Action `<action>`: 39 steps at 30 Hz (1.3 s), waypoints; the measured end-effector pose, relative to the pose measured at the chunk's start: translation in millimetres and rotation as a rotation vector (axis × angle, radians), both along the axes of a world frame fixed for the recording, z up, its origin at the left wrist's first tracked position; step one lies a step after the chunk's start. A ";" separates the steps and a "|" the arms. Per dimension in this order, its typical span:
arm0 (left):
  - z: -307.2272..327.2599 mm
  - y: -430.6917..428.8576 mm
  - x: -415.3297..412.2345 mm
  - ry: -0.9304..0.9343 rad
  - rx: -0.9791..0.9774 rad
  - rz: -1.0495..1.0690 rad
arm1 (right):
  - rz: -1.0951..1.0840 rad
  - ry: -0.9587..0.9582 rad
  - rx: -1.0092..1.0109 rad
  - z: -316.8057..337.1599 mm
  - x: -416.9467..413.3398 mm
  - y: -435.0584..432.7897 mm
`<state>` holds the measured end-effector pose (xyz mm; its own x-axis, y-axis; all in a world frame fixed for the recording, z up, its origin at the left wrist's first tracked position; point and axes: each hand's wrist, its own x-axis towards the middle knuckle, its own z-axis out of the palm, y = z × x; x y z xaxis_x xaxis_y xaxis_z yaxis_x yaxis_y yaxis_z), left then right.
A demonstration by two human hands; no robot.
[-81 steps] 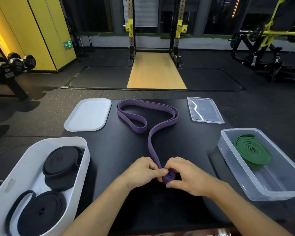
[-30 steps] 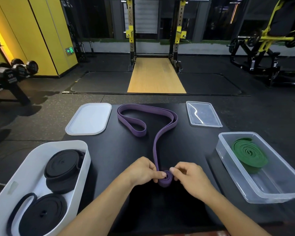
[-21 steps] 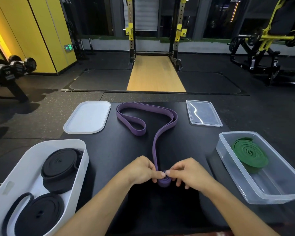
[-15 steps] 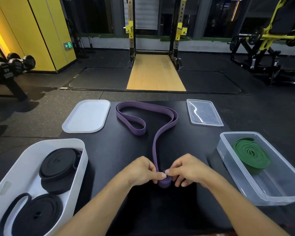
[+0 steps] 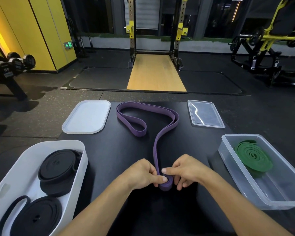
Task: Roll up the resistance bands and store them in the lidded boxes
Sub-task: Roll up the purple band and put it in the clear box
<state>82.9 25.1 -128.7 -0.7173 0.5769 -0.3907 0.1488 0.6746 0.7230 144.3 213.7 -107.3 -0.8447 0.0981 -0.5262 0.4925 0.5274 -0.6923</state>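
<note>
On a black gym table (image 5: 119, 150), the left hand (image 5: 140, 174) and right hand (image 5: 188, 170) are pinching from either side the small coiled end of the purple band (image 5: 156, 147), sitting between their fingertips. Its loose length is running straight away from the grip, then curving left and folding back into a loop. A clear box (image 5: 283, 189) holding a green roll (image 5: 253, 156) is lying right of the grip, a white box (image 5: 12, 181) with black rolls (image 5: 58, 169) left.

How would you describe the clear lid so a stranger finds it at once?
Start at the black table. On its far right corner, beyond the clear box, lies the clear lid. Unlike the white lid far left, it is see-through.
</note>
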 end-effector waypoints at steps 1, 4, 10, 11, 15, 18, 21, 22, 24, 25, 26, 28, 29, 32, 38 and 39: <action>0.3 0.2 0.4 -0.001 -0.001 -0.001 | 0.019 0.006 0.015 0.3 -0.7 1.1; 3.0 -0.5 1.2 0.004 -0.006 -0.013 | 0.059 0.078 0.036 -4.5 5.9 1.3; 2.6 0.1 -1.1 -0.012 0.004 -0.023 | 0.071 0.293 -0.124 -13.6 38.9 5.4; 1.9 0.3 -1.0 -0.012 0.011 -0.023 | 0.094 0.304 -0.117 -10.0 43.6 4.4; -0.1 -1.3 -1.9 -0.017 0.033 -0.040 | 0.159 0.397 0.388 -8.1 49.3 -23.3; -4.4 -5.5 -1.4 -0.034 0.080 -0.043 | 0.157 0.463 0.507 -16.5 43.2 -33.9; -8.0 -9.6 1.2 -0.010 0.110 -0.048 | 0.204 0.496 0.396 -24.3 38.4 -20.3; -8.4 -10.5 1.8 0.000 0.116 -0.056 | 0.247 0.505 0.391 -24.3 37.3 -16.4; -7.7 -12.0 1.6 0.022 0.123 -0.071 | 0.330 0.535 0.382 -22.3 33.5 -10.3; -7.4 -13.0 1.1 0.030 0.122 -0.071 | 0.366 0.545 0.372 -20.9 31.8 -7.7; -7.3 -13.5 0.1 0.033 0.118 -0.069 | 0.397 0.553 0.361 -19.2 30.4 -5.1; -7.7 -13.3 -1.6 0.030 0.106 -0.071 | 0.452 0.565 0.329 -18.2 29.1 -0.1; -7.1 -12.9 -1.7 0.021 0.098 -0.071 | 0.476 0.567 0.315 -18.0 29.2 1.8; -3.8 -12.9 -1.2 -0.021 0.088 -0.057 | 0.533 0.560 0.273 -16.4 29.6 4.9; -1.1 -12.0 -0.3 -0.058 0.069 -0.060 | 0.557 0.512 0.279 -11.0 29.4 2.9; -0.5 -10.3 -0.4 -0.060 0.058 -0.046 | 0.541 0.511 0.297 -11.6 30.9 1.0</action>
<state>82.5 14.7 -129.2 -0.6657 0.6318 -0.3971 0.1341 0.6248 0.7692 175.2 214.7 -118.9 -0.9445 -0.3192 -0.0775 -0.2248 0.8002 -0.5560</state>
